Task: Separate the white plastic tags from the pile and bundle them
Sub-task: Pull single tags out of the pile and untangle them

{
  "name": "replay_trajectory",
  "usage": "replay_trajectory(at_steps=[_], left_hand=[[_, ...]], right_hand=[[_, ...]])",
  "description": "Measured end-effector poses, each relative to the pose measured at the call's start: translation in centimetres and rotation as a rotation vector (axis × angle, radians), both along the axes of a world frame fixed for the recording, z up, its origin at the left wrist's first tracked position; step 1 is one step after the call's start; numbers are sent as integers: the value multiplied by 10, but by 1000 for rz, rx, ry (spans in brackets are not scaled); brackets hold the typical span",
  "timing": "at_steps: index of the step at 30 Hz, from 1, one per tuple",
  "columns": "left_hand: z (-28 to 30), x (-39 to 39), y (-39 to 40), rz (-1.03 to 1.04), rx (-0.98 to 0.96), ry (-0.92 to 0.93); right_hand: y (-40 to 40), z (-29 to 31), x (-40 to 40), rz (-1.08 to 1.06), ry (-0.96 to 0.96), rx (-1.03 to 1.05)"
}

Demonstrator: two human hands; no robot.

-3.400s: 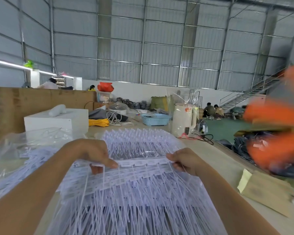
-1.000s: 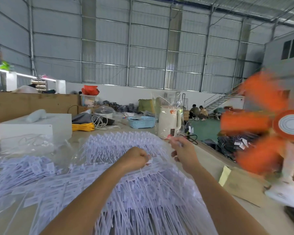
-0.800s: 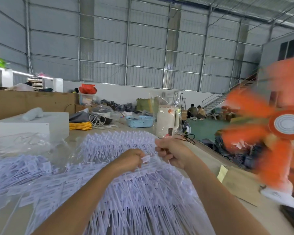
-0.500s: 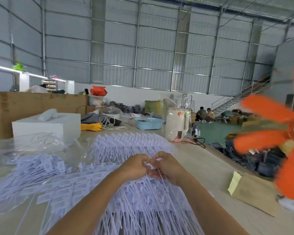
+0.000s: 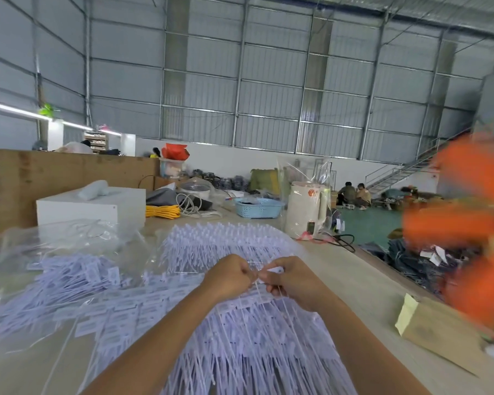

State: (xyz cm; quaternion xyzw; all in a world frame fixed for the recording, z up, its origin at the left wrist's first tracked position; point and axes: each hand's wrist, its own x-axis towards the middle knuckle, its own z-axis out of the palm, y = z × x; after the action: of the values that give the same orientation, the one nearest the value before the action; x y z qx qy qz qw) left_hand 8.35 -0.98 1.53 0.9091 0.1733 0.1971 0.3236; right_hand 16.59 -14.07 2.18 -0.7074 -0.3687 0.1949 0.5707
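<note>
Both hands are now meeting above the pile of thin white plastic tags: left hand and right hand are pinching one small gathered clump, probably aligning its heads for bundling.

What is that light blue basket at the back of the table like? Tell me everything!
The light blue plastic basket is shallow and rectangular, with rounded corners and small holes in its walls. It sits upright at the far end of the pale table, left of a white jug. Something dark lies inside. No hand touches it.
</note>
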Motion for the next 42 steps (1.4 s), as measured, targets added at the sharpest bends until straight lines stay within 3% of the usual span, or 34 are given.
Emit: replay_trajectory(at_steps=[10, 15, 18, 21, 23, 25, 27, 31, 36, 42], left_hand=[[8, 3, 1, -3, -150, -20], [8, -1, 0, -44, -231, -19], [9, -7, -1, -71, -146, -50], [10, -10, -2, -90, -68, -10], [9, -8, -2, -95, -69, 49], [6, -4, -2, -93, -112, 110], [4, -2, -3, -89, -126, 161], [2, -3, -4, -77, -71, 140], [5, -7, -4, -72, 18, 132], [0, -10, 3, -51, -10, 74]], right_hand=[[4, -10, -3, -34, -212, 124], [1, -18, 11, -239, -276, 148], [-11, -18, 29, -393, -125, 207], [-20, -2, 47, -461, 210, 357], [-26, 15, 50, -324, 517, 452], [-30, 28, 42, -120, 686, 419], [-26, 30, 28, -24, 603, 253], [-8, 13, -5, -29, 206, -60], [10, 1, -18, -1, 149, -62], [19, -1, -20, -40, 72, -6]])
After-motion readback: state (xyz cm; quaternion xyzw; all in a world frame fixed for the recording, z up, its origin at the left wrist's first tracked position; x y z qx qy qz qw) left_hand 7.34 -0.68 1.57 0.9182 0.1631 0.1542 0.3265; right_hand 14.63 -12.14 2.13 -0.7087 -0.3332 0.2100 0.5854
